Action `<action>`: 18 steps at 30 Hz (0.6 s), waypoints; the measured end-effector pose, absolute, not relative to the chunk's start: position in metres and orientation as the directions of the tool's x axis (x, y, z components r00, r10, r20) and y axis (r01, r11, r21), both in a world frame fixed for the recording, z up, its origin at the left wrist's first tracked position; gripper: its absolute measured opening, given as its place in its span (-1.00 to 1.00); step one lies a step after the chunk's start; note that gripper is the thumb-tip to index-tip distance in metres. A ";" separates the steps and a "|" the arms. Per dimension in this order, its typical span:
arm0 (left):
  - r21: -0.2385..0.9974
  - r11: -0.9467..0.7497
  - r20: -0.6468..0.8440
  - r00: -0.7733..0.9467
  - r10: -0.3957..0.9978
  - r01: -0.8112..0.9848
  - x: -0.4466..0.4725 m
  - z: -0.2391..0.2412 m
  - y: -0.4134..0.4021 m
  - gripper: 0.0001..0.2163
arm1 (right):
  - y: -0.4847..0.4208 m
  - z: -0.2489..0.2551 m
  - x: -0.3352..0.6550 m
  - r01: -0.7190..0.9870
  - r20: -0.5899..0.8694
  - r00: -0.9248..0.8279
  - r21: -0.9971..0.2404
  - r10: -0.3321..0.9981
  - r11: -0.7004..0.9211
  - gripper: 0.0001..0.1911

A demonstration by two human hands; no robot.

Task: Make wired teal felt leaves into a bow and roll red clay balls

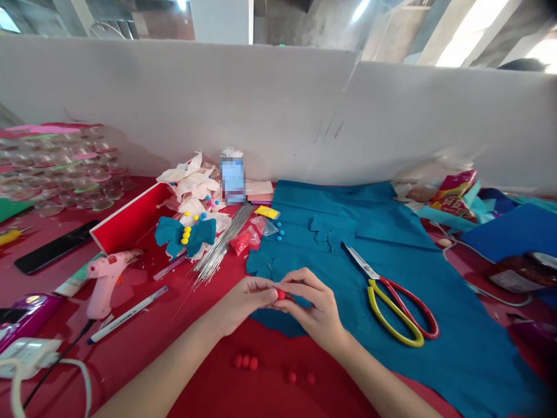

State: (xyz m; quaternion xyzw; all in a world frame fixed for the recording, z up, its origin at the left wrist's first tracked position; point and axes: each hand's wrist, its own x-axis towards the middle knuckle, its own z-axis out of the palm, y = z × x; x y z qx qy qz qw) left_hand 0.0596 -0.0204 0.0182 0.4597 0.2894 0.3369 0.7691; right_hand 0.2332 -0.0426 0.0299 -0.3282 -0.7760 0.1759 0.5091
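A small red ball (281, 295), apparently of soft clay, is pinched between the fingertips of both my hands. My left hand (249, 302) is closed, its thumb and forefinger at the ball's left side. From the right, my right hand (315, 305) curls its fingers and thumb around the same ball. Below them on the red surface lie three touching red balls (246, 361) and, a little to the right, two more loose red balls (292, 377). The teal cloth (348, 307) spreads under and beyond my right hand.
Red-and-yellow-handled scissors (398, 307) lie on the cloth. Left of centre are metal wires (224, 244), a teal fabric butterfly (167, 233), a pen (128, 313) and a pink glue gun (104, 284). A phone (234, 180) leans at the back; a jar (522, 271) lies right.
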 end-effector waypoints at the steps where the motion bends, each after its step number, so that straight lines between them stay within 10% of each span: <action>1: 0.904 0.344 -0.133 0.597 0.791 -0.254 0.059 0.017 -0.020 -0.79 | -0.043 0.030 0.233 0.322 0.673 -0.268 -0.612 0.690 0.722 -0.79; 8: 0.864 0.402 -0.129 0.638 0.759 -0.303 0.059 0.019 -0.017 -0.72 | -0.043 0.029 0.231 0.223 0.538 -0.202 -0.788 0.818 0.573 -0.82; 12: 0.828 0.365 -0.126 0.494 0.860 -0.425 0.061 0.022 -0.015 -0.78 | -0.035 0.031 0.230 -0.266 0.063 0.022 -0.962 0.998 0.066 -0.79; 18: 0.678 0.405 -0.035 0.523 0.851 -0.613 0.050 0.028 -0.011 -0.84 | -0.025 0.042 0.230 -0.743 -0.487 -0.261 -0.450 0.834 -0.495 -0.54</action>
